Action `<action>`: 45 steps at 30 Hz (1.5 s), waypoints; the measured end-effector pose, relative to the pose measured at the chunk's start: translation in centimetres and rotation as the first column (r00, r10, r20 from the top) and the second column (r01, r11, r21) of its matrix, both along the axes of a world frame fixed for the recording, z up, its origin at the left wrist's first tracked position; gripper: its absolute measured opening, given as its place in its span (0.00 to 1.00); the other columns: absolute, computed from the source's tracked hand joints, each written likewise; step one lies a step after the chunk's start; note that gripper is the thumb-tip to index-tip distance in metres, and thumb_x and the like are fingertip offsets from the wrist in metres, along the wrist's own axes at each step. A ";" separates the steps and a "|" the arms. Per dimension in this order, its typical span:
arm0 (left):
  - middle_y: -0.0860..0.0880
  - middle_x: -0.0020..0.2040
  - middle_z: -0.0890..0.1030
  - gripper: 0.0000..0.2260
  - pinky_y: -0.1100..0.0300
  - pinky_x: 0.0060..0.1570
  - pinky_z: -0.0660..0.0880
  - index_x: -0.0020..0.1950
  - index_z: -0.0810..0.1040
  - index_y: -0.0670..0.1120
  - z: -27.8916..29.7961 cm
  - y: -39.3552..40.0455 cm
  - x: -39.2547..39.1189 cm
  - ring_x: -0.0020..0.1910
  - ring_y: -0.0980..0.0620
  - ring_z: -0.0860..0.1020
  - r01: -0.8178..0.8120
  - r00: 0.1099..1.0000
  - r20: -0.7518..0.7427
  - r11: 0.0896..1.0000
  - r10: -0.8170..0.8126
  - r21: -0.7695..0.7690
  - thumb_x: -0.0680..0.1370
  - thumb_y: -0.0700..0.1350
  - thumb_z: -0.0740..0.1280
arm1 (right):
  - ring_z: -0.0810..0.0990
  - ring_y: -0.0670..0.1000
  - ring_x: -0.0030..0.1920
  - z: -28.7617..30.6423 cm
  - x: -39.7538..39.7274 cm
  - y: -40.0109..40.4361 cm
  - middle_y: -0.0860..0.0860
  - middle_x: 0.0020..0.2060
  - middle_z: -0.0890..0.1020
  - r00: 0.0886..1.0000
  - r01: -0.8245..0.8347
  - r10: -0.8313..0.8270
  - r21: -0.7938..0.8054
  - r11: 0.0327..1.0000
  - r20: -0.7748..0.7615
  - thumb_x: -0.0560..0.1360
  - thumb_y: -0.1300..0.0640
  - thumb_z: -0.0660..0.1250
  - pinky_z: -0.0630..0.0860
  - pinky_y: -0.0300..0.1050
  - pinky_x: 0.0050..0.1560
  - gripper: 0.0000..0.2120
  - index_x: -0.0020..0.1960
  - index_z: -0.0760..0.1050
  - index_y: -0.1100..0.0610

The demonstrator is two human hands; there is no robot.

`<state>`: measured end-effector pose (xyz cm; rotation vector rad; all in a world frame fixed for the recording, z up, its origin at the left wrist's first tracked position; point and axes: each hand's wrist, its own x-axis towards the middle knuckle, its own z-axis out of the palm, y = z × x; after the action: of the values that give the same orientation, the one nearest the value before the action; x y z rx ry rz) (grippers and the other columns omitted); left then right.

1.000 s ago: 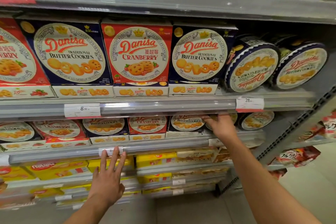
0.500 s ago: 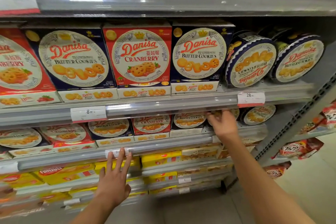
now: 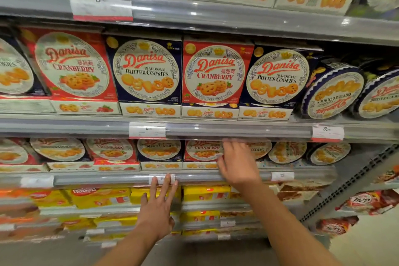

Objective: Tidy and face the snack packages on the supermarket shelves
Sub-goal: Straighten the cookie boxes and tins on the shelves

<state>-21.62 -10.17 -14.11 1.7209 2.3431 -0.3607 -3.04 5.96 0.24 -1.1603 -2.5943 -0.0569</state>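
Right hand [image 3: 237,164] reaching into lower cookie shelf, fingers on a Danisa box [image 3: 260,149], grip unclear through blur. Left hand [image 3: 157,207] flat, fingers straight, tips touching shelf rail [image 3: 108,179] at price tag [image 3: 162,179]. Cranberry box [image 3: 203,151] just left of right hand.

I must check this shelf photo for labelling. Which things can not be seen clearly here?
- Box behind the right hand, head view: the hand covers its front, and the fingers are blurred.
- Price tag at the left hand: print too small and fingertips overlap it.
- Left boxes: cut by the frame edge and blurred.
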 end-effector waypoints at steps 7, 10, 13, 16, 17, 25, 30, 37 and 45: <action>0.49 0.76 0.22 0.48 0.36 0.77 0.54 0.77 0.24 0.55 0.1 -0.2 -0.4 0.78 0.34 0.30 0.009 1.000 0.027 1.000 -0.009 0.014 0.79 0.58 0.64 | 0.79 0.59 0.56 -1.1 -0.9 -0.6 0.55 0.57 0.81 0.996 0.070 -0.079 0.170 0.983 0.048 0.73 0.54 0.71 0.77 0.56 0.61 0.21 0.65 0.76 0.57; 0.49 0.77 0.22 0.48 0.35 0.77 0.54 0.77 0.23 0.55 0.0 -0.2 -0.4 0.78 0.33 0.30 0.014 1.000 0.022 1.000 -0.014 0.014 0.79 0.58 0.64 | 0.79 0.59 0.54 -1.8 -0.2 -0.8 0.56 0.55 0.80 0.998 0.025 -0.011 0.229 0.973 -0.065 0.69 0.57 0.76 0.78 0.57 0.59 0.24 0.63 0.75 0.58; 0.49 0.76 0.22 0.49 0.36 0.77 0.54 0.77 0.23 0.55 -0.1 -0.1 -0.4 0.77 0.34 0.29 0.016 1.000 0.024 1.000 -0.017 0.016 0.79 0.58 0.64 | 0.80 0.58 0.53 -1.8 0.2 -1.2 0.55 0.53 0.81 0.995 -0.003 0.029 0.274 0.962 -0.094 0.68 0.56 0.78 0.79 0.57 0.58 0.26 0.62 0.74 0.57; 0.49 0.77 0.22 0.49 0.36 0.77 0.54 0.77 0.23 0.55 -0.3 0.0 -0.3 0.77 0.34 0.29 0.014 1.000 0.020 1.000 -0.014 0.020 0.79 0.59 0.64 | 0.79 0.58 0.53 -1.3 0.3 -0.9 0.55 0.55 0.81 0.997 -0.012 0.032 0.286 0.958 -0.066 0.68 0.57 0.79 0.79 0.56 0.57 0.27 0.64 0.75 0.57; 0.48 0.77 0.22 0.49 0.36 0.77 0.53 0.77 0.23 0.55 -0.3 0.0 -0.2 0.77 0.34 0.29 0.014 1.000 0.017 1.000 -0.014 0.022 0.79 0.59 0.64 | 0.79 0.58 0.54 -1.0 0.4 -0.7 0.55 0.55 0.80 0.998 -0.010 0.025 0.285 0.959 -0.049 0.68 0.57 0.78 0.79 0.56 0.56 0.26 0.64 0.76 0.57; 0.48 0.77 0.22 0.48 0.36 0.78 0.53 0.77 0.24 0.54 -0.9 -0.1 0.1 0.76 0.34 0.28 -0.003 0.999 0.037 0.997 0.000 0.079 0.79 0.62 0.62 | 0.76 0.56 0.56 -1.7 2.7 -1.2 0.52 0.58 0.76 0.989 -0.150 0.149 0.105 0.983 0.020 0.72 0.51 0.76 0.78 0.49 0.50 0.26 0.67 0.75 0.55; 0.51 0.77 0.24 0.47 0.40 0.78 0.57 0.80 0.28 0.56 -0.7 -0.1 0.1 0.79 0.37 0.30 -0.037 0.995 0.095 0.988 0.023 0.152 0.78 0.61 0.63 | 0.78 0.50 0.60 -3.1 6.0 -3.5 0.49 0.60 0.80 0.969 -0.139 0.119 -0.082 0.987 -0.215 0.73 0.51 0.76 0.79 0.42 0.55 0.26 0.68 0.75 0.56; 0.50 0.82 0.58 0.29 0.47 0.75 0.64 0.78 0.67 0.53 2.0 -3.9 -2.9 0.80 0.45 0.58 -0.341 0.927 0.329 0.770 0.179 0.540 0.76 0.52 0.67 | 0.79 0.48 0.57 -6.3 8.6 -5.8 0.42 0.58 0.80 0.946 -0.147 0.016 -0.385 0.911 -0.324 0.73 0.54 0.77 0.80 0.50 0.55 0.26 0.68 0.74 0.46; 0.39 0.79 0.64 0.34 0.43 0.78 0.58 0.78 0.63 0.41 9.6 -4.6 -11.4 0.80 0.38 0.57 -0.347 0.926 0.147 0.631 0.347 0.694 0.76 0.49 0.70 | 0.78 0.46 0.54 -5.7 3.9 -8.0 0.39 0.54 0.77 0.930 -0.160 -0.015 -0.443 0.882 -0.366 0.73 0.51 0.76 0.78 0.47 0.54 0.24 0.67 0.73 0.45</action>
<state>-33.03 -14.78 -4.49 1.4008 2.9585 0.7248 0.85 -2.05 -5.47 -1.0828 -2.3703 0.7702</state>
